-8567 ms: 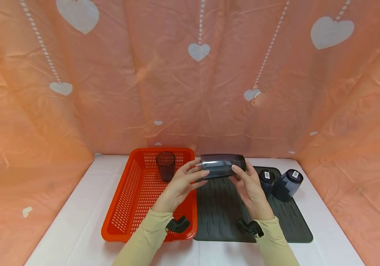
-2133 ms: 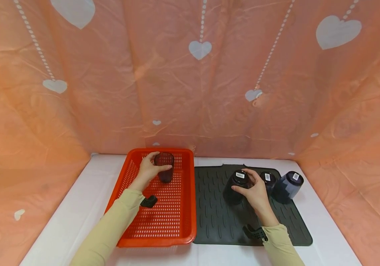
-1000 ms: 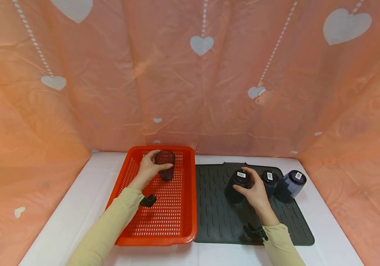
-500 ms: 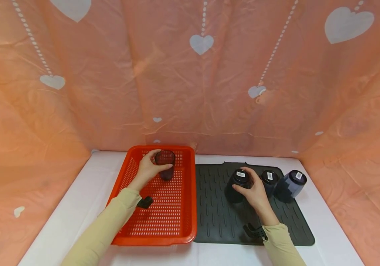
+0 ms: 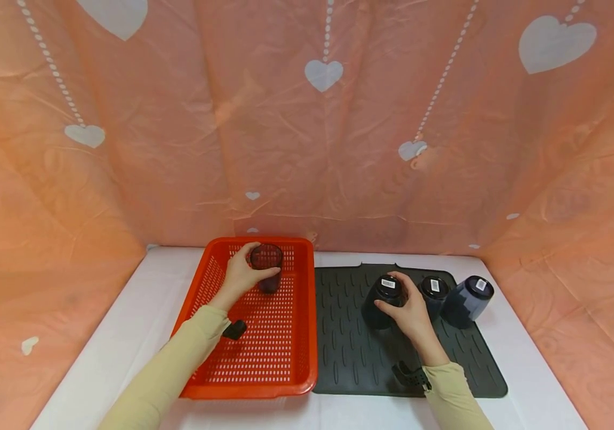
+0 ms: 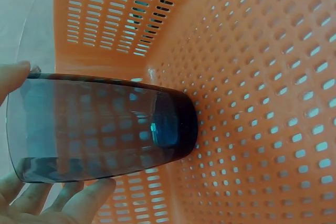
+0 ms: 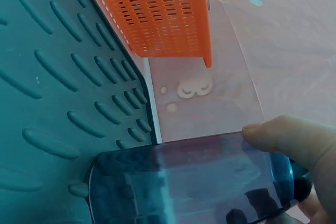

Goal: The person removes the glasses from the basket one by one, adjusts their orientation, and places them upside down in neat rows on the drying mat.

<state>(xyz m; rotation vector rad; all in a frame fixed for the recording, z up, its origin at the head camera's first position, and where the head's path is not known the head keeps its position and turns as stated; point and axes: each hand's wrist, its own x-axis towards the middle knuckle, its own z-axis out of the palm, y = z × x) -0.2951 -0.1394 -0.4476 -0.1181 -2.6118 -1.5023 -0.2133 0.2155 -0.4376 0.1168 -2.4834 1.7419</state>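
Note:
My left hand (image 5: 238, 278) is inside the red-orange plastic basket (image 5: 301, 382), gripping a dark tinted drinking glass (image 5: 269, 285) near its rim. That glass stands upright at the basket's far end; in the left wrist view its base (image 6: 184, 121) is right at the perforated floor. With thumb and fingers round its upper end, my right hand (image 5: 413, 310) holds a second dark glass (image 5: 375, 312), turned upside down with a white label on its base. In the right wrist view this glass (image 7: 194, 182) has its rim right at the ridged mat (image 7: 58, 103).
Two more upside-down dark glasses, one close beside my right hand (image 5: 433, 297) and one farther right (image 5: 465, 303), stand on the dark mat (image 5: 344, 358). The white table (image 5: 103, 340) shows around basket and mat. A peach curtain with hearts (image 5: 285, 149) hangs behind.
Earlier, both hands held a glass sideways above the mat. It now stands upside down on the mat in my right hand, and my left hand has moved to the basket's glass. Little has changed in the last second.

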